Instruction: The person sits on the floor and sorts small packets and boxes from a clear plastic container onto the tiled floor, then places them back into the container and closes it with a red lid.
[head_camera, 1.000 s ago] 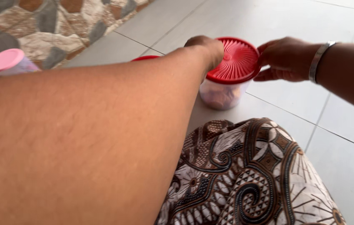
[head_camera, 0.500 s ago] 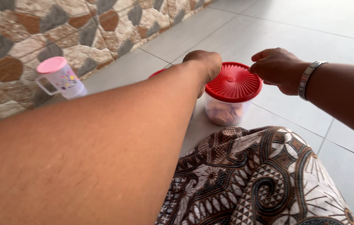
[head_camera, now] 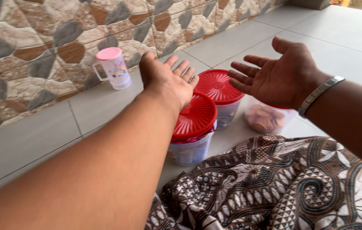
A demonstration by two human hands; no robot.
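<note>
My left hand [head_camera: 167,80] is raised with fingers spread, holding nothing, above a clear container with a red ribbed lid [head_camera: 194,119]. My right hand [head_camera: 275,76], with a metal bracelet [head_camera: 320,96] at the wrist, is also open, palm turned inward, over a clear container of brown biscuits [head_camera: 266,118] whose lid is mostly hidden behind it. A third red-lidded container [head_camera: 218,87] stands between and just beyond the two hands.
A small jug with a pink lid and handle [head_camera: 113,68] stands by the stone-patterned wall [head_camera: 40,47]. Grey floor tiles [head_camera: 40,136] run left and ahead. A brown patterned cloth [head_camera: 266,187] covers my lap at the bottom right.
Both hands have let go of the red lid and lifted up, fingers spread. The view has swung left, showing two more red-lidded containers and more of the wall.
</note>
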